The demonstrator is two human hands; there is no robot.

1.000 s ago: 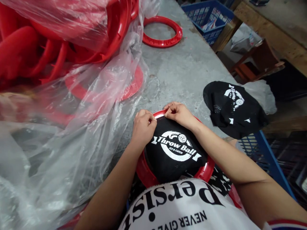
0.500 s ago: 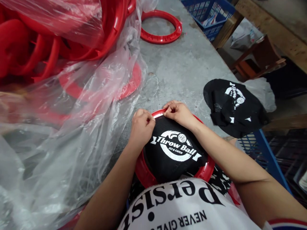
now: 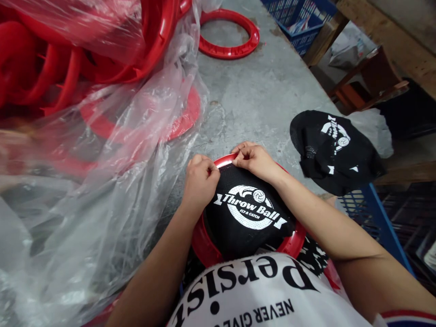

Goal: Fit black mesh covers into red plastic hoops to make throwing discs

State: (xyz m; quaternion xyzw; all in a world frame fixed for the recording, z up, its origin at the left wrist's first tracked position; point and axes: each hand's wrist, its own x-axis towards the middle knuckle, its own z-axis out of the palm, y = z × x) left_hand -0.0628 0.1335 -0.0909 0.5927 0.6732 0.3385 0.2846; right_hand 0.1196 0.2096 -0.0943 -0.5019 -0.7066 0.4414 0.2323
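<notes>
A red plastic ring (image 3: 206,245) leans between the table edge and my body. Across it lies a round black mesh cloth (image 3: 235,243) with a white "Throw Ball" print. At the ring's far left rim, my left hand (image 3: 201,179) is closed, pinching the cloth's edge against the ring. My right hand (image 3: 254,160) pinches the far rim a little to the right, thumb and fingers pressed together over the cloth edge. The cloth's near edge hangs loose over the lower part of the ring. My fingertips hide exactly where cloth and ring meet.
Clear plastic bags (image 3: 102,227) with many red rings (image 3: 64,81) cover the left side. Another red ring (image 3: 254,41) lies at the back of the grey table (image 3: 245,95). More black printed cloths (image 3: 313,150) rest on a blue crate (image 3: 384,218) at right. A second blue crate (image 3: 299,34) stands behind.
Both hands stay at the far rim with almost no movement. The view has shifted very slightly.
</notes>
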